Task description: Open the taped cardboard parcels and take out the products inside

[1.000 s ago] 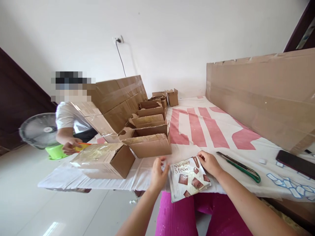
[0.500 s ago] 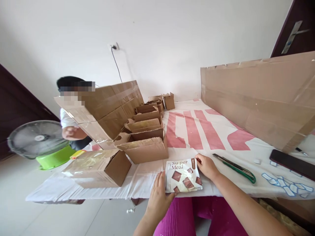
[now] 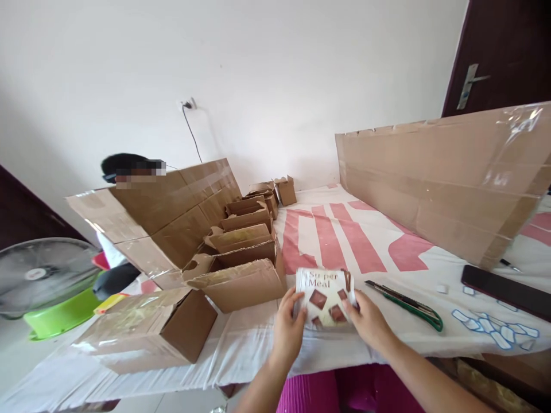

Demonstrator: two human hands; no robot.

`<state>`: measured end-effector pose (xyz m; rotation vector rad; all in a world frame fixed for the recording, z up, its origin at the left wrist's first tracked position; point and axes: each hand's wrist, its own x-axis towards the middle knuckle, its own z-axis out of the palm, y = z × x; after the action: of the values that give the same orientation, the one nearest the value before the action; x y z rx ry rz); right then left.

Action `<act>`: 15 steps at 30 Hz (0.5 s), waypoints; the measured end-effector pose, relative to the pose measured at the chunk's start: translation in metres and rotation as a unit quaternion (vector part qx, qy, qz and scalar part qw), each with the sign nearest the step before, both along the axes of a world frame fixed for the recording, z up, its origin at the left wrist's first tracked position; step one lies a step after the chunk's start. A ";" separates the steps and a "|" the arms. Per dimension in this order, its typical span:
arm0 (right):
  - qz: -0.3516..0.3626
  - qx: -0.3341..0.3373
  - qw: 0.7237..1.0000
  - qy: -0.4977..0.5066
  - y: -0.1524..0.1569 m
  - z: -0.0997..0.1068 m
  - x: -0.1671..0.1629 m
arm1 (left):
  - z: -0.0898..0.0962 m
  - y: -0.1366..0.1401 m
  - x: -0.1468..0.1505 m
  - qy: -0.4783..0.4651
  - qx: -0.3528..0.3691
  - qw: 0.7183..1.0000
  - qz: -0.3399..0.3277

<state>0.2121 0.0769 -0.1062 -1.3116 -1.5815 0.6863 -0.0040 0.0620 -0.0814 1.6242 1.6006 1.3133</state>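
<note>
Between my hands is a flat white packet [image 3: 329, 298] printed "Su per Meal" with brown squares, tilted up toward me near the table's front edge. My left hand [image 3: 290, 321] grips its left side, thumb in front. On its right edge my right hand [image 3: 365, 315] is closed, thumb on the front face. To the right of that hand lies a green utility knife [image 3: 408, 304] with its blade out. Left of the packet stands an open cardboard box [image 3: 241, 281], and a row of similar boxes runs back behind it.
A taped cardboard box [image 3: 150, 330] sits at the front left. Cardboard panels [image 3: 430, 178] stand on both sides. At right lie a black phone [image 3: 508, 292], a pen [image 3: 511, 265] and several small blue-edged white pieces [image 3: 495, 327]. A fan [image 3: 41, 275] and a person [image 3: 129, 166] are at left.
My hands have lifted the packet from lying on the table to a tilted hold, with my left hand now gripping its side. The view has shifted, and the person at left has bent lower.
</note>
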 end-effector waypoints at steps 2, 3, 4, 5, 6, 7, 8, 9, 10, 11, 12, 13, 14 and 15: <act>-0.024 -0.050 0.995 0.083 0.044 0.018 0.004 | 0.023 0.043 0.020 -0.033 0.048 0.998 0.012; -0.034 -0.051 0.993 0.099 0.067 0.029 0.006 | 0.035 0.067 0.030 -0.039 0.058 0.997 0.018; -0.041 -0.053 0.991 0.118 0.090 0.039 0.008 | 0.047 0.089 0.039 -0.045 0.062 0.997 0.022; -0.044 -0.056 0.988 0.140 0.111 0.050 0.010 | 0.056 0.110 0.048 -0.053 0.059 0.996 0.029; -0.041 -0.063 0.984 0.161 0.127 0.059 0.011 | 0.064 0.127 0.056 -0.064 0.052 0.996 0.036; -0.034 -0.071 0.980 0.181 0.139 0.067 0.013 | 0.068 0.140 0.062 -0.076 0.043 0.995 0.043; -0.023 -0.080 0.976 0.199 0.145 0.072 0.015 | 0.070 0.148 0.066 -0.087 0.034 0.994 0.047; -0.006 -0.090 0.973 0.215 0.145 0.075 0.018 | 0.068 0.150 0.068 -0.098 0.026 0.994 0.050; 0.016 -0.100 0.968 0.228 0.141 0.076 0.023 | 0.064 0.146 0.068 -0.108 0.020 0.993 0.049; 0.041 -0.111 0.964 0.237 0.133 0.075 0.028 | 0.058 0.138 0.066 -0.116 0.016 0.992 0.044; 0.069 -0.125 0.959 0.243 0.121 0.073 0.034 | 0.050 0.125 0.062 -0.122 0.014 0.992 0.035; 0.100 -0.143 0.953 0.246 0.108 0.069 0.040 | 0.041 0.109 0.057 -0.127 0.015 0.992 0.021; 0.135 -0.165 0.946 0.246 0.094 0.065 0.046 | 0.031 0.091 0.051 -0.131 0.015 0.991 0.007; 0.179 -0.190 0.934 0.244 0.081 0.062 0.049 | 0.022 0.072 0.043 -0.133 0.014 0.991 -0.007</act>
<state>0.2612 0.1574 -0.0447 -1.0041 -1.3159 1.4851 0.0389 0.1338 -0.0596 1.4054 1.4128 1.4811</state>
